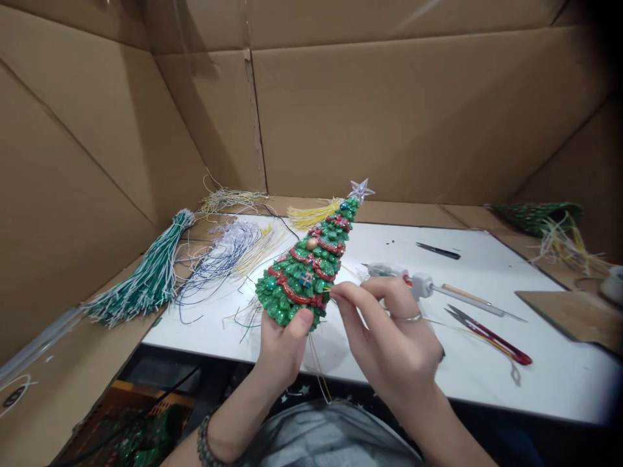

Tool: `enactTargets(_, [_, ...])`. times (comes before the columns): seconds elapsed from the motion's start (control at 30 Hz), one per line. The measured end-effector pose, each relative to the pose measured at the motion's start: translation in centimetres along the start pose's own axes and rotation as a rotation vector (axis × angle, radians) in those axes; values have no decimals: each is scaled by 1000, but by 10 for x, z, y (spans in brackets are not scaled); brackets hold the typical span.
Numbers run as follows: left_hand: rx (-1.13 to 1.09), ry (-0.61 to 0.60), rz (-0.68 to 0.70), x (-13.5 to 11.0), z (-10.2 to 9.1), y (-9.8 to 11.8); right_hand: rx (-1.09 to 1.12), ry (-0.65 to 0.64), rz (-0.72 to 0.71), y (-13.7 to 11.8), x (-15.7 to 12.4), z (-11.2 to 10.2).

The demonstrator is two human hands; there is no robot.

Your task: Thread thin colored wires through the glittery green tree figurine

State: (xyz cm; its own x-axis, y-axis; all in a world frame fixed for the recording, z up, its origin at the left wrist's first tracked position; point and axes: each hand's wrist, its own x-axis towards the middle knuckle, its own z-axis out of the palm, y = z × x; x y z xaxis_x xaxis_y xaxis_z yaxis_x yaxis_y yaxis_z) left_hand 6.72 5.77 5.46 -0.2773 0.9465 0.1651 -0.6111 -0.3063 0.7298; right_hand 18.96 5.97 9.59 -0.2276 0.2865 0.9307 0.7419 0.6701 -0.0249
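Observation:
A small glittery green Christmas tree figurine (302, 275) with red garlands and a clear star (361, 190) on top leans to the right. My left hand (285, 344) grips it around the base, thumb on the front. Beside its lower right edge, my right hand (389, 331) is closed in a pinch on a thin yellowish wire (326, 289), whose tip meets the tree surface. Whether the wire has entered the tree I cannot tell. Thin wires (318, 370) hang below the base toward my lap.
Bundles of green-white wires (146, 279), dark blue wires (219, 259) and yellow wires (311, 214) lie left and behind. On the white board (549, 383) are red-handled snips (491, 334), black snips (438, 251) and a soldering-iron-like tool (423, 285). Cardboard walls (389, 117) enclose the table.

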Motion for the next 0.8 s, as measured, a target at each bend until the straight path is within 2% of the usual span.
enactTargets(0.17, [6,24,-8,-1,0,1,-6,-18,-76,3,-6,1])
enactTargets(0.3, [22,-8,-31,-2,0,0,-47,-29,-104,5,-6,0])
enactTargets(0.47, [3,-20,-48,-3,0,-1,-175,-49,-232,7,-3,-3])
enactTargets(0.63, [22,-72,-66,-6,4,3,-229,-83,-300,10,5,-6])
enactTargets(0.8, [34,-32,-137,-11,6,9,-215,-83,-406,15,12,-10])
